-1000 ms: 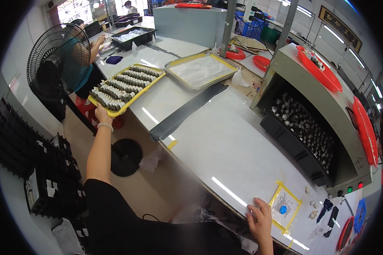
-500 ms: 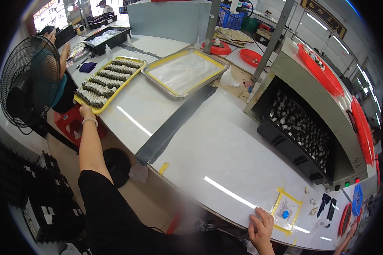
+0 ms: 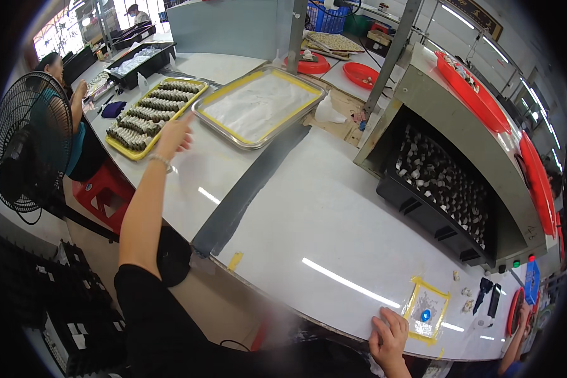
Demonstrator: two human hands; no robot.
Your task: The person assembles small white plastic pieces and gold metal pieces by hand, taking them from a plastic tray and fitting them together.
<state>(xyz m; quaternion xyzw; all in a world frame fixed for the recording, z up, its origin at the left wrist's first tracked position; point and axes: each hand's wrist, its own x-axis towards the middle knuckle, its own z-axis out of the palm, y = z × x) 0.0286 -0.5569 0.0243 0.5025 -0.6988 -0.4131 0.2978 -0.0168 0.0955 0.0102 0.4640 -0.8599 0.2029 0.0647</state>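
My left hand is in the air over the white table, fingers apart and slightly blurred, holding nothing. Just beyond it sits a yellow-rimmed tray filled with rows of small grey-and-white pieces. A metal tray with a white lining and yellow border lies to the right of that hand. On the table's front edge rests my right hand, fingers loosely curved and nothing in it. Beside its fingertips is a yellow-taped square bearing a small blue round thing.
A black bin of small pieces sits inside a grey machine housing on the right. Red trays lie on top. At the left stand a black fan and a red stool. A co-worker's arm shows lower right.
My left hand has let go of the yellow-rimmed tray and moved right, toward the metal tray. The yellow-rimmed tray now sits farther onto the table. My right hand stays at the table edge.
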